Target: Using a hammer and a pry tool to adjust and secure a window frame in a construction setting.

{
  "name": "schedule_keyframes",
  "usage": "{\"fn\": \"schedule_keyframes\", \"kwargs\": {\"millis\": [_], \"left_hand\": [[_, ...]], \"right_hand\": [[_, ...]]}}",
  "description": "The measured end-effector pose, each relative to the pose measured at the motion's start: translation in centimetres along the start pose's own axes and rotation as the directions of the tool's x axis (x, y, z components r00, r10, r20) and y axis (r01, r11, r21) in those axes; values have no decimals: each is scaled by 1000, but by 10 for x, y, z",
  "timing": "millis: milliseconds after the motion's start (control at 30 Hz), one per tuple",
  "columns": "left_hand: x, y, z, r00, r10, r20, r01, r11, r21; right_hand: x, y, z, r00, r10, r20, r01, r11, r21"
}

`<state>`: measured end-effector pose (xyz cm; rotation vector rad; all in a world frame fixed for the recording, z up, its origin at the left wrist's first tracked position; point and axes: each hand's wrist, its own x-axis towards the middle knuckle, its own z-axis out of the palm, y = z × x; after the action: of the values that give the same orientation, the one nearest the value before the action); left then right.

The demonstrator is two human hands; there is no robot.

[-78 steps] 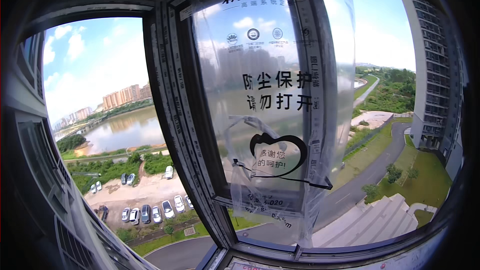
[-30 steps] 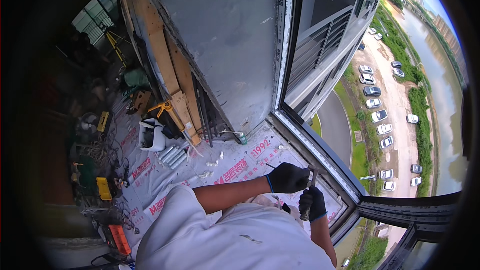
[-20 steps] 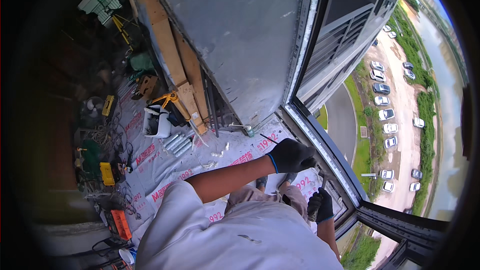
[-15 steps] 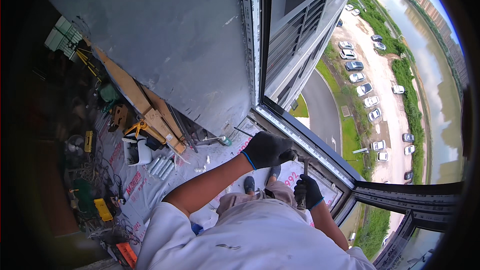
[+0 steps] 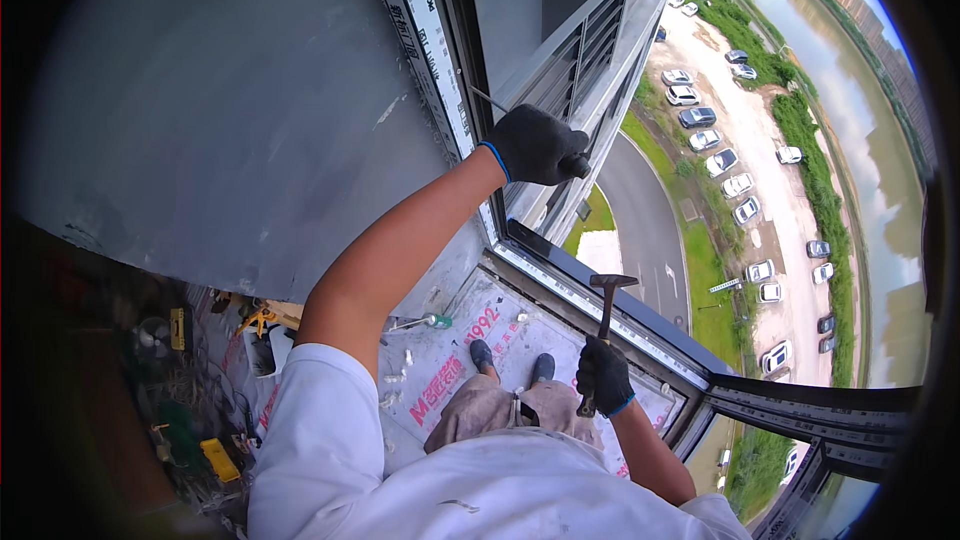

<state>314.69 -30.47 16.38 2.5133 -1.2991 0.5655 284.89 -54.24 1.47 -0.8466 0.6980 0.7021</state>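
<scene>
My left hand, in a black glove with a blue cuff, is closed around what looks like a screwdriver. The thin metal shaft of the screwdriver sticks out past the fist toward the upright window frame; whether its tip touches the frame I cannot tell. Lower down and to the right, my right hand, also in a black glove, grips a hammer by its handle. The hammer's head points up, in front of the lower window frame.
A grey wall rises on the left. White printed sheeting covers the floor under my feet, with a green-handled tool and small scraps on it. Tools and a yellow box clutter the lower left. Beyond the window opening lies a steep drop to a road.
My left hand has risen with the screwdriver from the lower sill corner to the upright frame. My right hand has stayed low, and its hammer now stands clear of the left hand. My view has turned left.
</scene>
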Motion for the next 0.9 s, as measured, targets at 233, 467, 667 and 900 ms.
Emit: {"fn": "schedule_keyframes", "kwargs": {"millis": [233, 467, 667, 900], "left_hand": [[1, -55, 10, 997, 60, 57, -58, 998, -39], [2, -51, 7, 996, 85, 31, -83, 994, -71], [13, -51, 1, 987, 41, 155, -31, 997, -72], [50, -52, -2, 858, -88, 506, 133, 990, -54]], "right_hand": [[0, -7, 42, 983, -161, -89, 164, 986, 37], [12, -7, 82, 970, -223, -98, 237, 955, 175], [24, -22, 90, 966, -247, -73, 255, 957, 141], [37, -51, 95, 947, -322, -1, 319, 936, 149]]}}
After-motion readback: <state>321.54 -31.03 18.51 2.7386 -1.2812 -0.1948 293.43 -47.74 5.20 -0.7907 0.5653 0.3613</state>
